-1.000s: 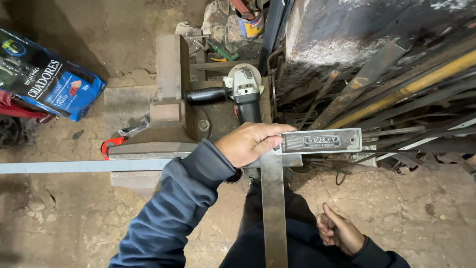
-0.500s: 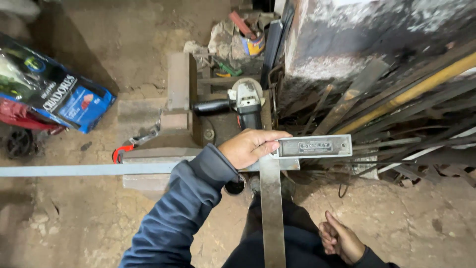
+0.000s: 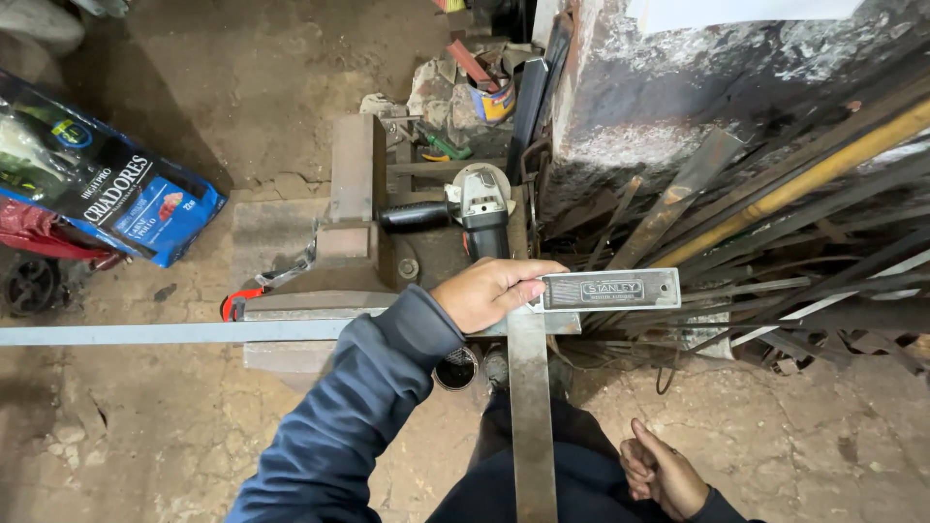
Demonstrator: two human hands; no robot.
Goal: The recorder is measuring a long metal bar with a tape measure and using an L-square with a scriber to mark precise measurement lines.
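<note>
My left hand [image 3: 492, 291] grips a metal try square at the corner where its thick stock [image 3: 610, 289] meets its flat blade [image 3: 531, 416]. The stock points right and the blade runs down toward me. The square lies across a long grey metal bar [image 3: 145, 334] that stretches left along a steel block [image 3: 291, 310]. My right hand [image 3: 662, 475] rests low by my leg, fingers curled, thumb out, holding nothing.
An angle grinder [image 3: 480, 208] lies just beyond my left hand. A red-handled tool [image 3: 237, 302] sits by the block. A blue printed bag [image 3: 107, 189] is at the left. Scrap metal rods and strips [image 3: 775, 242] are piled at the right against a rough wall [image 3: 678, 87].
The view has drifted slightly, so the scene sits lower and further right. My left hand stays on the square and my right hand stays by my leg.
</note>
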